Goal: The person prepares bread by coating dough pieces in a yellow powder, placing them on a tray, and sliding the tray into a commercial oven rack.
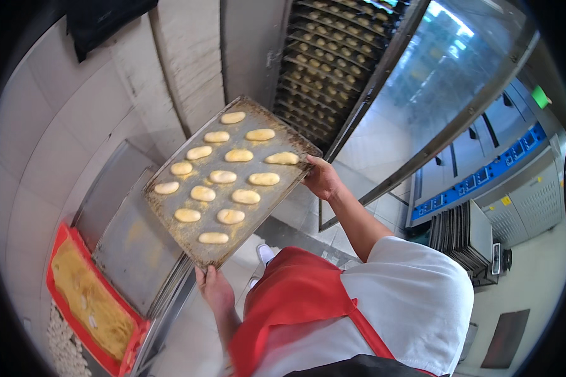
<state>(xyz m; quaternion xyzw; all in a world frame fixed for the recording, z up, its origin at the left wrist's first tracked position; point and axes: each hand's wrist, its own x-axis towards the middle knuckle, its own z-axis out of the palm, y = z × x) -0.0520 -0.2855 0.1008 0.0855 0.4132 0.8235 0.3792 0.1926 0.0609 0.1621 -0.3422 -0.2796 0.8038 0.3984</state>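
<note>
My left hand [212,288] clasps the scuffed metal tray [223,204] by its near corner, my right hand [322,178] its right; smooth oval dough pieces [222,176] dot it.

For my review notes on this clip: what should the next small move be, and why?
Probably ease the tray, held level, toward the cabinet: the left hand and right hand grip it near two corners, loose dough pieces lie spread over it, and the cabinet, its glass door open, holds rows of similar pieces.
</note>
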